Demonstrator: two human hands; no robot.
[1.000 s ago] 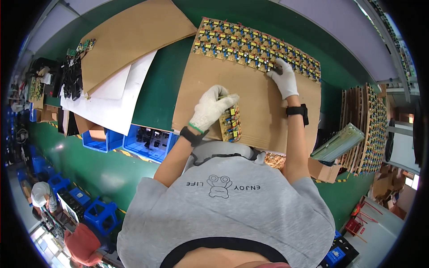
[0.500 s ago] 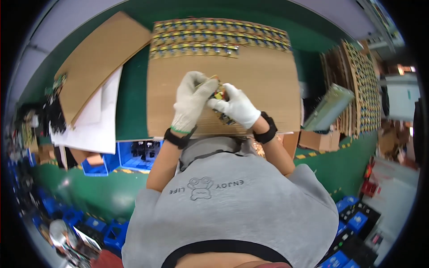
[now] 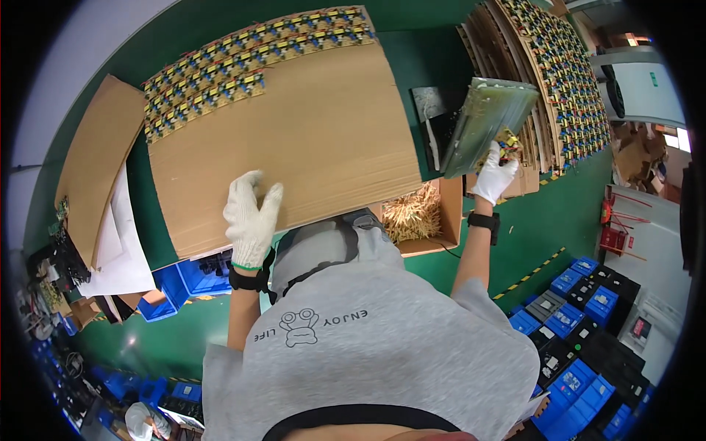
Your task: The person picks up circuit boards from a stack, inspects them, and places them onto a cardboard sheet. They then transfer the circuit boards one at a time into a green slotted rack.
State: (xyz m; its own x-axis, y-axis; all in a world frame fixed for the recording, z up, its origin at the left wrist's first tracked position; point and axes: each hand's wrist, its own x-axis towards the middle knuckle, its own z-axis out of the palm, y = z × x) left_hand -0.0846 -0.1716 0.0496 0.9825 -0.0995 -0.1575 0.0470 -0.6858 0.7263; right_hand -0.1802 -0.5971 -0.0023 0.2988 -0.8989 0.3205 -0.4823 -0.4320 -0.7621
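My left hand (image 3: pixel 251 219), in a cream knit glove, hovers by the near edge of a large cardboard sheet (image 3: pixel 294 140), fingers apart and nothing in them. Rows of small circuit boards (image 3: pixel 257 55) with yellow and blue parts line the sheet's far side; the nearest row is shorter. Out to the right, my white-gloved right hand (image 3: pixel 494 176) grips a small circuit board (image 3: pixel 509 145) between thumb and fingers. That board is beside a tilted, greenish flat panel (image 3: pixel 491 117); whether they touch I cannot tell.
Stacked cardboard layers carrying circuit boards (image 3: pixel 562 81) stand at the far right. Below the table edge, an open carton (image 3: pixel 450 213) holds many thin yellowish strips. A loose cardboard piece (image 3: pixel 99 162) and white sheets (image 3: pixel 121 257) lie left. Blue bins (image 3: pixel 165 290) are under the table.
My hands have parted from the middle of the sheet. The right one has carried the circuit board over to the greenish panel; the left has let go and opened. The view has swung right.
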